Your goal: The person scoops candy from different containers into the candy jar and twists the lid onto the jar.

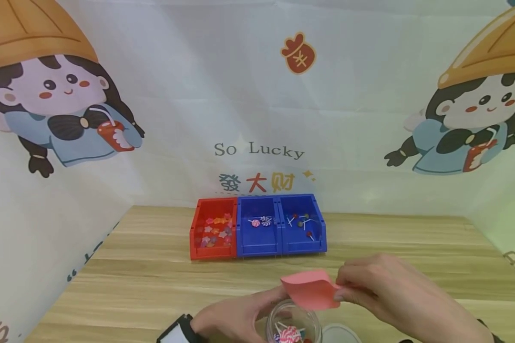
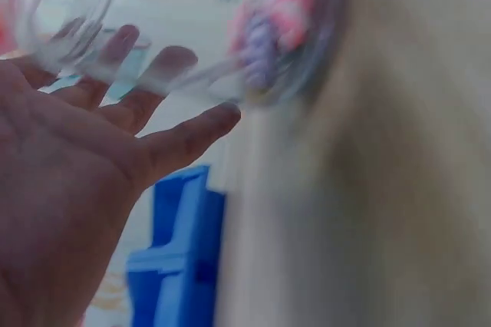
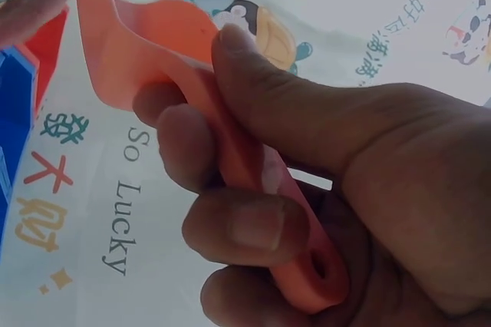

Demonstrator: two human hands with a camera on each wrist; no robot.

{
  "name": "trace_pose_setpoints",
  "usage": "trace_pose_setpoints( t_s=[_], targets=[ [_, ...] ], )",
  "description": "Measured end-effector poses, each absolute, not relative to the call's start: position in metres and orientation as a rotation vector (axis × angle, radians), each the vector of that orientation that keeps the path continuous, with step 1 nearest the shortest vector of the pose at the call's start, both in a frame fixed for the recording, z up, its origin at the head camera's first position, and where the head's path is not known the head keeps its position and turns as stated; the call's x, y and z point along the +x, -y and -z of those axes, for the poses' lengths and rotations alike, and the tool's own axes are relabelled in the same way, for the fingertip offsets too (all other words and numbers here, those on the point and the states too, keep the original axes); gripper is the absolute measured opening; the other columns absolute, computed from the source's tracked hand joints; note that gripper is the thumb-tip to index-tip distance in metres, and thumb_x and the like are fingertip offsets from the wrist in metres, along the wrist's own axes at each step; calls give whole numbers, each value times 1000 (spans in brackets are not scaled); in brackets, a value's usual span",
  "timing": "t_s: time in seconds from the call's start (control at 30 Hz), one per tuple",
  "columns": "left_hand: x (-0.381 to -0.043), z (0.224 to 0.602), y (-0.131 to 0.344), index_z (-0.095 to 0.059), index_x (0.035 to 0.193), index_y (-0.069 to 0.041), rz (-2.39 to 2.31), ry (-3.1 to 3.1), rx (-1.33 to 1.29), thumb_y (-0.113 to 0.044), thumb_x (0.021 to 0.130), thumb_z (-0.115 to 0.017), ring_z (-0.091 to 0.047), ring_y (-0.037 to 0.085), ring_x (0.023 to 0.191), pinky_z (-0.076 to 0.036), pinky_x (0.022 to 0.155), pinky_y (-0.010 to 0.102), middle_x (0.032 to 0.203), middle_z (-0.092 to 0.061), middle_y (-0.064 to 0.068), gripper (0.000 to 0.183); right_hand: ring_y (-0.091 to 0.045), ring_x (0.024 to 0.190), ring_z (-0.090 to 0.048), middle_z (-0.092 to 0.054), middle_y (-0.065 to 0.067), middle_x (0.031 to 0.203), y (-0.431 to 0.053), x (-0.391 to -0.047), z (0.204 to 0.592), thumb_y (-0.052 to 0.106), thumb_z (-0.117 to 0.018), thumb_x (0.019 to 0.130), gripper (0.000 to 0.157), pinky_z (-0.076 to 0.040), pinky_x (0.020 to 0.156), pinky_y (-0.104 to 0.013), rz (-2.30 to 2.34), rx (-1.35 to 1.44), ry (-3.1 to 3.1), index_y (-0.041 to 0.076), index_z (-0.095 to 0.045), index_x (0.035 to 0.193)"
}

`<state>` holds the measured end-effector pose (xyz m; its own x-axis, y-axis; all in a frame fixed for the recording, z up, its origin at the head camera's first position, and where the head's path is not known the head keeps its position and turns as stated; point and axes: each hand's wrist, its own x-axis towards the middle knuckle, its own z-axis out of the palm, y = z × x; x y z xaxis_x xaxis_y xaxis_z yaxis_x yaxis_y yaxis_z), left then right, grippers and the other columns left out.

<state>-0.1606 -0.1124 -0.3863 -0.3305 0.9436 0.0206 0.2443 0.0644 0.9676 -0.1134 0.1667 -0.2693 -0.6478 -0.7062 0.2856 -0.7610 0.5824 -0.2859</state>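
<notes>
In the head view my left hand holds a clear jar near the table's front edge, fingers behind and thumb in front. Swirl lollipops lie in the bottom of the jar. The left wrist view shows the fingers of my left hand along the jar's side. My right hand grips a pink scoop by its handle, and its bowl is tilted over the jar's mouth. In the right wrist view, the fingers of my right hand curl round the scoop's handle.
Behind the hands stand a red bin with star-shaped pieces, a blue bin with swirl lollipops, and another blue bin with small round lollipops. A pale round lid lies right of the jar. A printed cloth hangs behind the table.
</notes>
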Motion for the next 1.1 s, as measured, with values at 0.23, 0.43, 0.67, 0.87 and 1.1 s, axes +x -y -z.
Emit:
trace_pose_setpoints(
  t_s=[0.23,0.43,0.67,0.87,1.1],
  targets=[
    [-189,365,145,-41,142,-8,-1653,-1906,1327,-26,95,-59,-49,24,130,-45,106,38,142,-48,13,53,7,59,-37,-43,20,67,-157,-121,261,21,-61,93,12,-35,53,-13,-570,1201,2581,28,-59,83],
    [-225,352,192,-59,124,-12,-1996,-2766,782,-19,99,-51,-58,14,115,-50,96,27,122,-62,9,26,-1,62,-39,-42,11,68,-124,-159,242,14,-59,94,15,-34,57,-16,-454,1304,2587,18,-56,81],
    [-259,379,227,-41,141,-9,-1789,-3176,160,-18,99,-50,-40,30,133,-39,108,52,144,-45,12,44,-9,62,-43,-42,4,65,-76,-209,236,9,-56,95,17,-34,59,-18,-284,1479,2600,9,-55,78],
    [-274,400,231,-19,153,-16,-1806,-2918,-40,-25,100,-46,-27,34,143,-32,113,54,157,-25,11,60,-14,77,-56,-61,-2,81,-32,-237,232,13,-56,95,11,-45,68,-21,53,1365,2819,9,-66,98],
    [-282,405,225,-13,154,-10,-1774,-2809,-103,-28,104,-35,-24,37,145,-23,117,53,159,-20,16,58,-17,94,-61,-67,-3,103,12,-265,254,16,-65,91,23,-52,78,-23,464,1320,2771,13,-66,113]
  ],
)
